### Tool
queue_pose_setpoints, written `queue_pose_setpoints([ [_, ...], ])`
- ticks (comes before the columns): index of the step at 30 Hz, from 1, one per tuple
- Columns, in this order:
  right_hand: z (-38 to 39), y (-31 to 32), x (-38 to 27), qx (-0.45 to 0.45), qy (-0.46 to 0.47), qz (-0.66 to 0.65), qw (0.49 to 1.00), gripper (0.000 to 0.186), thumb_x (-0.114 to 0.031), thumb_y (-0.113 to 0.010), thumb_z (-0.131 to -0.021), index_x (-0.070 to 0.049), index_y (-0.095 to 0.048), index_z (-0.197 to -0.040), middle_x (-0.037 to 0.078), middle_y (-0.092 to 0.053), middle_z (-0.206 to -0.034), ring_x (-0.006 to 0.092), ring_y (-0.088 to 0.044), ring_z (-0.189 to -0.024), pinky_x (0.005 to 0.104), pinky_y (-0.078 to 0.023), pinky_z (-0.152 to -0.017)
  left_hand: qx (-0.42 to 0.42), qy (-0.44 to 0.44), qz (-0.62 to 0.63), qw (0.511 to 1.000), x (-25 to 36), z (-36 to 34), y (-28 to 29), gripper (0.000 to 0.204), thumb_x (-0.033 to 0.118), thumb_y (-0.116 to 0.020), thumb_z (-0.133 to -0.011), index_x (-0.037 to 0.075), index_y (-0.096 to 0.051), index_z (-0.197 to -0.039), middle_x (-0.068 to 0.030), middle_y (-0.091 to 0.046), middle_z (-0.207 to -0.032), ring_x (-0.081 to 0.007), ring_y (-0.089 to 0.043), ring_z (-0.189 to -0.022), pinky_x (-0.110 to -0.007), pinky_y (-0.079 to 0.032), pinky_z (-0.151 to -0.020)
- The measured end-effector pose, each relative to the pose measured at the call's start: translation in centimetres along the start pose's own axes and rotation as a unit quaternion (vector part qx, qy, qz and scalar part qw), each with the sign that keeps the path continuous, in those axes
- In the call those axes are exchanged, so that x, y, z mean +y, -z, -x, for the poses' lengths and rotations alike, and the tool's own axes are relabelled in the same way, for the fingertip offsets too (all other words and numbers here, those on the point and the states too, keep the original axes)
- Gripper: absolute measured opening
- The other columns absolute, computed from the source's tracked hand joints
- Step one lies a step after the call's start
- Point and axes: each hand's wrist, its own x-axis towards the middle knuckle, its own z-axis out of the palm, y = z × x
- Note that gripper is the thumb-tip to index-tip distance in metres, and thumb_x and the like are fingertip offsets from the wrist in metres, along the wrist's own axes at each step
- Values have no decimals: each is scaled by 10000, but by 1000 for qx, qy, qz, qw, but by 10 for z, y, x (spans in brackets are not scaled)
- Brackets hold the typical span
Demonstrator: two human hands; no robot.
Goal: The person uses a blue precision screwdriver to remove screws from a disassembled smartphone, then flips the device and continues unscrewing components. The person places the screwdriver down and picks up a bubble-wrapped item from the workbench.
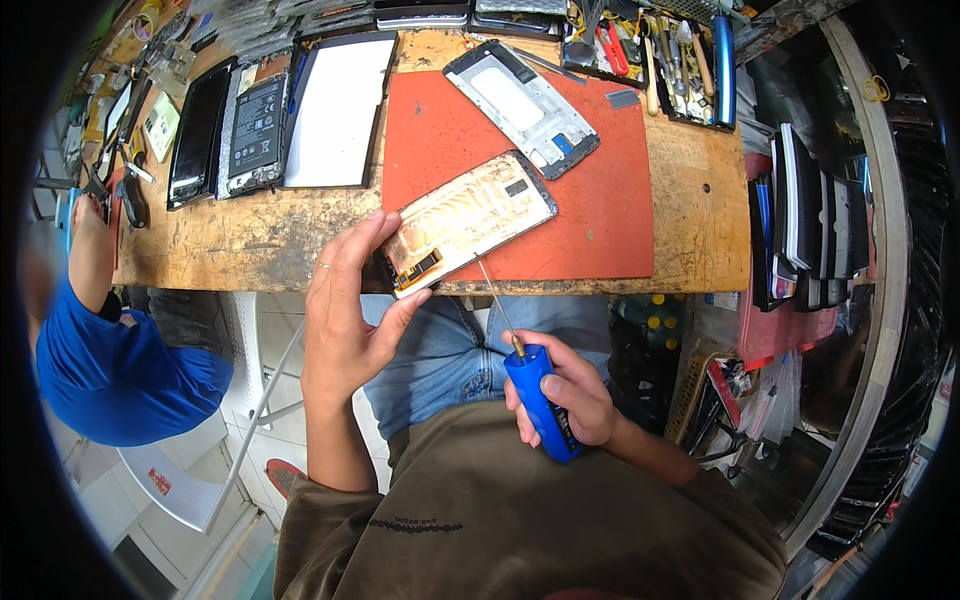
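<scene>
My left hand point(350, 300) grips the lower-left end of an opened phone panel point(470, 220), its gold-toned, worn inner side up, with a flex cable at that end. The panel lies tilted on a red mat point(610, 220) near the bench edge. My right hand point(585, 395) holds a blue, chunky tool point(540, 405) with a brass nose and a thin metal shaft, whose tip reaches the panel's near edge; whether it touches is unclear. Above the panel lies a separate phone frame point(480, 80) with a white middle.
Left on the wooden bench point(700, 200) are a dark phone point(195, 130), a phone with exposed battery point(255, 130) and a white board point(335, 110). A tool tray point(690, 75) sits back right, stacked boxes point(800, 210) at right. A co-worker in blue point(130, 370) is at left.
</scene>
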Motion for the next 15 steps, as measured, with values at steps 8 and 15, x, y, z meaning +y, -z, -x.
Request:
queue_pose_setpoints([
  [8,3,3,-8,33,20,-21,999,667,-299,-488,-1092,12,-204,-1608,207,-603,-1068,203,-679,-711,305,-576,-631,2,2,1,1000,1,-1,-1,780,103,-849,-785,-21,-480,-1461,-208,-673,-1320,-383,-629,-1210,-464,-489,-1042],
  [15,21,2,-26,115,145,31,982,718,-347,-507,-1048,33,-222,-1586,225,-607,-1035,236,-680,-675,326,-578,-602,5,-53,-57,997,5,-13,9,416,93,-760,-872,-12,-647,-1258,-187,-705,-1238,-376,-646,-1191,-460,-496,-1020],
])
